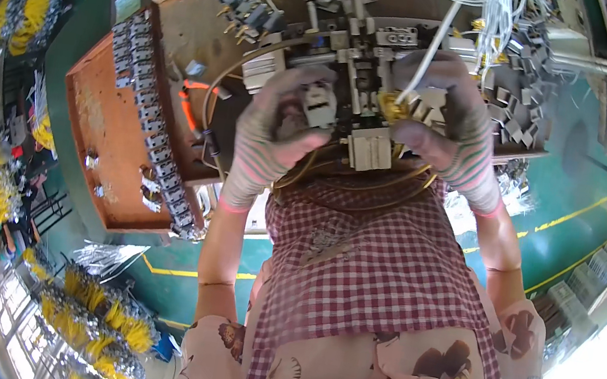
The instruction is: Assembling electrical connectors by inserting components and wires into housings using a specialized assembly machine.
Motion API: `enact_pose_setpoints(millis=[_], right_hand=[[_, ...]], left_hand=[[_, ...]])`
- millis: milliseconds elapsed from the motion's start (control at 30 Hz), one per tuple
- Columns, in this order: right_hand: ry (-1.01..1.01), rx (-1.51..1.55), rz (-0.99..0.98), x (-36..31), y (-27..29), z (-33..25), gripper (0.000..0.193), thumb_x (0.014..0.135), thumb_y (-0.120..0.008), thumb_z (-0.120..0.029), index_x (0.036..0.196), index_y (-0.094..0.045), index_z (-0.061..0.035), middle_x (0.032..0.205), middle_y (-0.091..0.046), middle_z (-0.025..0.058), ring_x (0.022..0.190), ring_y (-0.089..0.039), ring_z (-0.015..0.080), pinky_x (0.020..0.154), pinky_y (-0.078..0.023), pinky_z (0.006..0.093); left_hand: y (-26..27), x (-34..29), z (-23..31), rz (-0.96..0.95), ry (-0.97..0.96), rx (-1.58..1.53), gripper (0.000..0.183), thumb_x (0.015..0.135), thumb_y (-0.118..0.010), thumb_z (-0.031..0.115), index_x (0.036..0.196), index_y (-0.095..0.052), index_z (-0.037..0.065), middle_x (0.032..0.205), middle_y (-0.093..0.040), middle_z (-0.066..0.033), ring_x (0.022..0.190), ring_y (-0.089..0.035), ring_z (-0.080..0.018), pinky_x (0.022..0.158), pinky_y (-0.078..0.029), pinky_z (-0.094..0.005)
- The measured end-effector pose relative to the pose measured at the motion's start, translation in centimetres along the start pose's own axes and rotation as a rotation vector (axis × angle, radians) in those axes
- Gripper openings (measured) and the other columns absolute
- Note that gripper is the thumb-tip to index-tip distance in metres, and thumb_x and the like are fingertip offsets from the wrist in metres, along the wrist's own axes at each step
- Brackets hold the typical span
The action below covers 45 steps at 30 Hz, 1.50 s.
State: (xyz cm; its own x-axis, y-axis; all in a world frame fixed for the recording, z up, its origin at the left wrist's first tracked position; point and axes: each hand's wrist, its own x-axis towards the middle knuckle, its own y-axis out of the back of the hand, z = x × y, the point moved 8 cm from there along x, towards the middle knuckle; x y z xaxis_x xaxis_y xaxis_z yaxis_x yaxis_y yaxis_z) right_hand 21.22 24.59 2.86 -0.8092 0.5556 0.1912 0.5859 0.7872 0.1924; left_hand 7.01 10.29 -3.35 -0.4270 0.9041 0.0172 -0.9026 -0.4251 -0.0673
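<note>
My left hand (277, 127), in a striped knit glove, grips a small light-grey metal block (321, 106) between thumb and fingers, left of the metal fixture (359, 68). My gloved right hand (451, 117) curves around the fixture's right side, thumb and fingers apart. A white cable (439, 41) comes down past its fingers to a brass-coloured piece (393, 107) beside the fixture. Small metal pieces (429, 108) show in the gap between thumb and fingers. A squared metal block (370, 148) forms the fixture's near end.
White cables with dark connectors (251, 17) lie at the upper left. Loose metal pieces (519, 112) are heaped at the right. A row of metal parts (147, 107) lines an orange-brown tray (96, 135). An orange-handled tool (189, 106) rests left of my left hand.
</note>
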Motion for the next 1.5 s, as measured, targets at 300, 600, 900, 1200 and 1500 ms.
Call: enact_pose_setpoints(millis=[300, 600, 900, 1200, 1500], right_hand=[[0.132, -0.459, -0.001, -0.3, 1.1, -0.3, 0.048, 0.060, -0.087, -0.031, 0.101, -0.068, -0.0159, 0.115, -0.055, 0.0076, 0.109, -0.049, 0.0287, 0.096, -0.037, 0.0419], [0.083, -0.184, -0.093, -0.9, -0.6, 2.2, 0.052, 0.063, -0.087, -0.030, 0.104, -0.064, -0.0104, 0.118, -0.051, 0.0102, 0.113, -0.048, 0.0259, 0.096, -0.041, 0.0402], [0.218, -0.454, -0.263, -0.2, -1.3, 1.8, 0.080, 0.054, -0.088, -0.037, 0.119, -0.054, -0.0061, 0.120, -0.051, 0.0143, 0.111, -0.051, 0.0336, 0.095, -0.041, 0.0425], [0.437, -0.935, -0.354, 3.2, -2.3, 3.4, 0.059, 0.067, -0.075, -0.046, 0.109, -0.061, -0.0068, 0.114, -0.058, 0.0092, 0.111, -0.054, 0.0299, 0.096, -0.042, 0.0457], [0.148, -0.715, -0.281, 3.3, -2.2, 8.0, 0.064, 0.068, -0.080, -0.034, 0.117, -0.054, -0.0022, 0.129, -0.049, 0.0179, 0.119, -0.048, 0.0382, 0.103, -0.038, 0.0456]], left_hand=[[-6.9, 2.0, 2.2, -0.183, -0.384, 0.510, 0.095, 0.068, -0.083, 0.024, 0.148, -0.034, 0.011, 0.137, -0.052, -0.0182, 0.113, -0.061, -0.0328, 0.092, -0.049, -0.0374], [-5.7, 0.1, 1.0, -0.105, -0.341, 0.453, 0.097, 0.067, -0.086, 0.023, 0.147, -0.034, 0.004, 0.122, -0.062, -0.0159, 0.103, -0.065, -0.0275, 0.088, -0.052, -0.0355], [-5.8, -0.3, -3.7, 0.112, 0.105, -0.148, 0.062, 0.078, -0.082, 0.022, 0.131, -0.055, 0.002, 0.108, -0.065, -0.0022, 0.082, -0.056, -0.0060, 0.071, -0.048, -0.0217], [-3.4, 2.2, 0.1, 0.265, -0.086, 0.381, 0.046, 0.087, -0.066, 0.027, 0.127, -0.058, 0.006, 0.115, -0.056, -0.0102, 0.081, -0.058, -0.0170, 0.068, -0.049, -0.0284], [-4.9, 3.2, -2.3, -0.336, -0.324, 1.078, 0.048, 0.082, -0.064, 0.023, 0.127, -0.054, 0.009, 0.104, -0.052, -0.0097, 0.094, -0.054, -0.0270, 0.080, -0.047, -0.0402]])
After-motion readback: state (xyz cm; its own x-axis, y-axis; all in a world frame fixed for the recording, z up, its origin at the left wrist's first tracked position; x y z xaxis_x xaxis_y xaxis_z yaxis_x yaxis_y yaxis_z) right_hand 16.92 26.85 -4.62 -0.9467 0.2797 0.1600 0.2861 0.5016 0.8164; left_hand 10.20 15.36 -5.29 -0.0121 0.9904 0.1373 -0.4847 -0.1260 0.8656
